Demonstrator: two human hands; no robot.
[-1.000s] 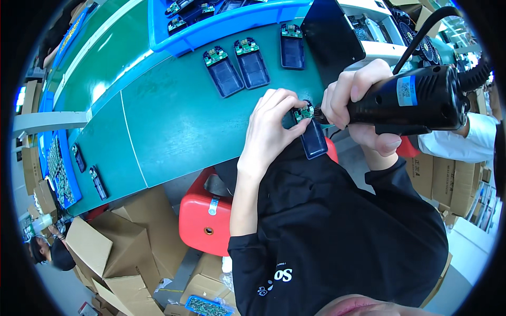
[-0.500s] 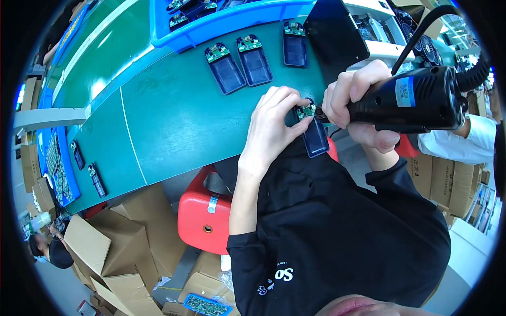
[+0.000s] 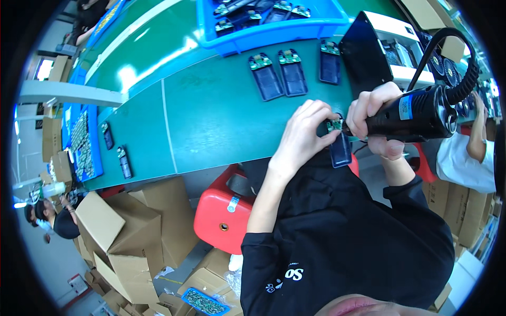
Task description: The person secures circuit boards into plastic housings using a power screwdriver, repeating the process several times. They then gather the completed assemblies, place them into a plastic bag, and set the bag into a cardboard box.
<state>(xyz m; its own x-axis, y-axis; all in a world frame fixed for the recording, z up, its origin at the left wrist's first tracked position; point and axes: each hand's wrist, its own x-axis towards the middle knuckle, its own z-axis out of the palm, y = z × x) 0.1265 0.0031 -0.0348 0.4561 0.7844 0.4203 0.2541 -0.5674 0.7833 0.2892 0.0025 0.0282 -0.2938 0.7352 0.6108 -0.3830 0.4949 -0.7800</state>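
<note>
My left hand (image 3: 303, 138) pinches the board end of a dark plastic housing (image 3: 341, 152) between thumb and fingers. A small green circuit board (image 3: 334, 125) sits in that end of the housing. My right hand (image 3: 375, 113) is wrapped round a black electric screwdriver (image 3: 421, 113) with a coiled cord, held almost level. Its tip points left at the board's right edge; whether it touches a screw is hidden by my fingers. Beyond my hands, two matching housings (image 3: 266, 81) with boards lie side by side on the green table, and another housing (image 3: 329, 66) lies to their right.
A blue bin (image 3: 274, 45) of housings stands at the back. Beside it is an open white-and-black machine (image 3: 369, 50). Far left are two more housings (image 3: 125, 162) and a blue tray (image 3: 96, 142) of boards. A red stool (image 3: 219, 218) and cardboard boxes (image 3: 134, 231) stand below. Another person (image 3: 466, 158) sits at right.
The whole view has shifted, so the table and my hands appear farther right and lower. Both hands keep their hold on the housing and the screwdriver.
</note>
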